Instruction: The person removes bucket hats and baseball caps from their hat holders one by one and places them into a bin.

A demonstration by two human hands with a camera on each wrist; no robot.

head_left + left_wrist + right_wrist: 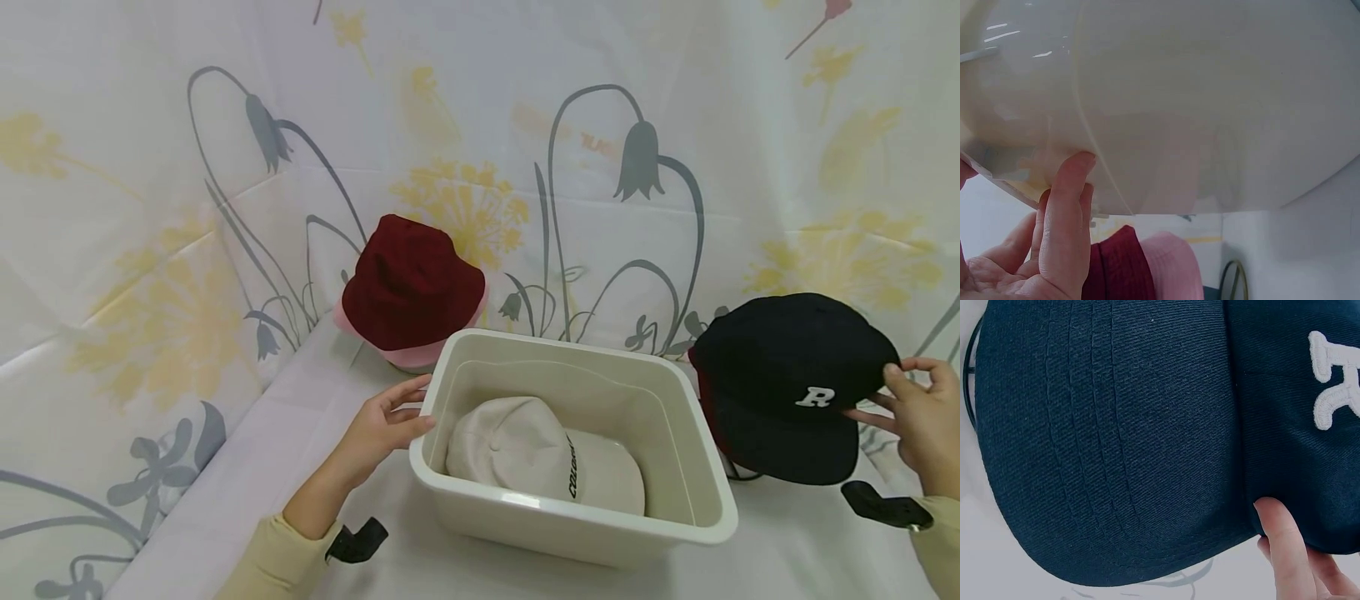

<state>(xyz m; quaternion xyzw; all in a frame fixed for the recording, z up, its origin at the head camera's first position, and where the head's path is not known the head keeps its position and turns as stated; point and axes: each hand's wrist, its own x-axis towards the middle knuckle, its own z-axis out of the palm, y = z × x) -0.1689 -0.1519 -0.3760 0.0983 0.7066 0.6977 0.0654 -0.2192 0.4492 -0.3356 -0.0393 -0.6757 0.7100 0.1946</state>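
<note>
A cream plastic bin (573,533) stands in the middle with a beige baseball cap (510,437) inside, dark lettering across its front. At the bin's left end, my left hand (386,425) has its thumb by the rim; in the left wrist view its extended fingers (1069,219) touch the outer wall. To the right, my right hand (926,408) pinches the side of a black baseball cap (787,350) bearing a white letter R. The right wrist view shows a fingertip (1270,512) where brim meets crown. A dark red edge (707,408) peeks out beneath this cap.
Behind the bin's left end sits a dark red bucket hat (412,283) over a pink hat (420,357). A thin black cord (742,477) shows below the black cap. Flower-printed fabric (480,125) hangs behind the white covered surface (360,575).
</note>
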